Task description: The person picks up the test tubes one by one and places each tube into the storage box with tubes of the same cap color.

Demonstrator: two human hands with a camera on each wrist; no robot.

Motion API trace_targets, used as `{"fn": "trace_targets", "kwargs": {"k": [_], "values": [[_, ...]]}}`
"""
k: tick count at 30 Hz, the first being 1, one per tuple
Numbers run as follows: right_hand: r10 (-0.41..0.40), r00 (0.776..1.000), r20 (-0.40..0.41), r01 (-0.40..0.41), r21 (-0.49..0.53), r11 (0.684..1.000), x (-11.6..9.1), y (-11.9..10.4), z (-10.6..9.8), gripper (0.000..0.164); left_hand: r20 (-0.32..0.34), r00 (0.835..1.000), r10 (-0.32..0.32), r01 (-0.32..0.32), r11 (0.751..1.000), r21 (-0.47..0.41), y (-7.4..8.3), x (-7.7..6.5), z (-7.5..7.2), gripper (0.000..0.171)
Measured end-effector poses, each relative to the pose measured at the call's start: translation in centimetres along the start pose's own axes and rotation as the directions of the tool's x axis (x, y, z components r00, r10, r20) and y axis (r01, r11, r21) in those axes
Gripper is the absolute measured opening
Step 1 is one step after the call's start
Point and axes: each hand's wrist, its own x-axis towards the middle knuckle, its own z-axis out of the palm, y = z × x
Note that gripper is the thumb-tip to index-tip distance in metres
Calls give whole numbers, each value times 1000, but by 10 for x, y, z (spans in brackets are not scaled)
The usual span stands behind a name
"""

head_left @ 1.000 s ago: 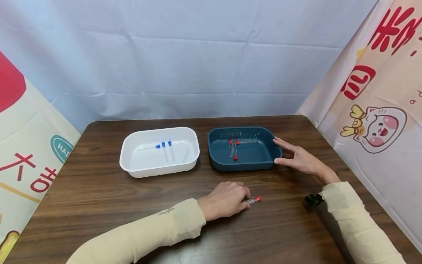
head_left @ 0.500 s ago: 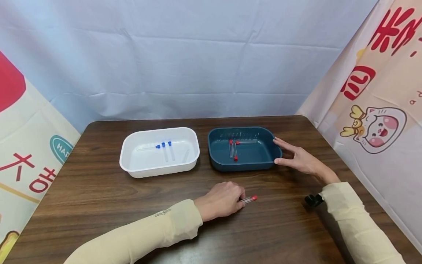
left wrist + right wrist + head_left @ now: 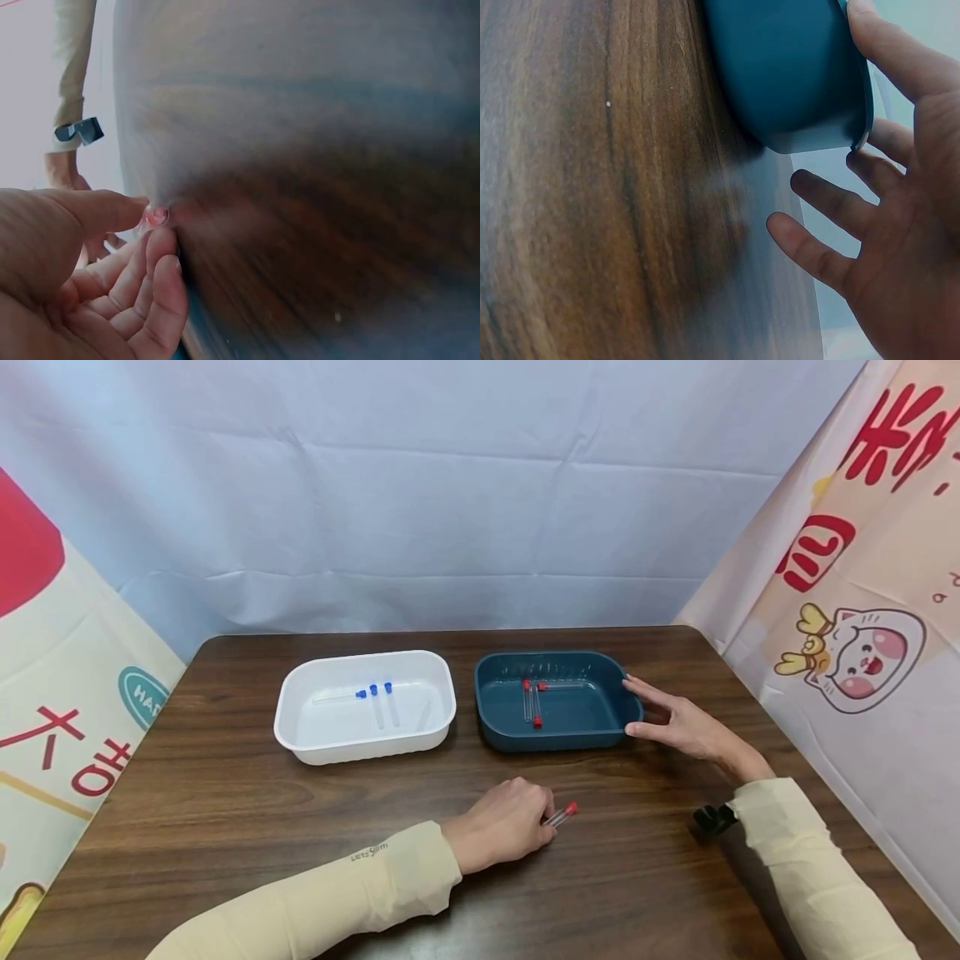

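In the head view my left hand (image 3: 506, 827) is low over the table, pinching a clear test tube (image 3: 558, 817) with a red cap between thumb and fingers. Its round end shows at the fingertips in the left wrist view, where the thumb presses from above. My right hand (image 3: 686, 725) touches the right end of a dark teal basin (image 3: 558, 742), thumb near the front corner and a finger at the back one. The right wrist view shows its other fingers (image 3: 810, 247) spread and fairly straight. Several red-capped test tubes (image 3: 537, 706) lie inside this basin.
Left of the teal basin stands a white basin (image 3: 360, 750) holding several blue-capped test tubes (image 3: 378, 706). Both basins rest on the brown wooden table (image 3: 300, 810). A pale curtain (image 3: 450, 527) hangs behind, and printed cloths (image 3: 847, 610) flank both sides.
My left hand has shifted slightly left with the test tube, whose capped end now points further toward the back. The right hand has stayed at the teal basin.
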Motion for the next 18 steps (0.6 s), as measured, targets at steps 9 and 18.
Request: {"fn": "trace_targets", "kwargs": {"k": [9, 18], "values": [[-7, 1000, -1, 7, 7, 1000, 0, 1, 1, 79, -24, 998, -61, 58, 993, -100, 3, -2, 2, 19], [-11, 1000, -4, 11, 2, 1000, 0, 1, 1, 78, 13, 994, -112, 112, 979, -171, 4, -3, 1, 18]]}}
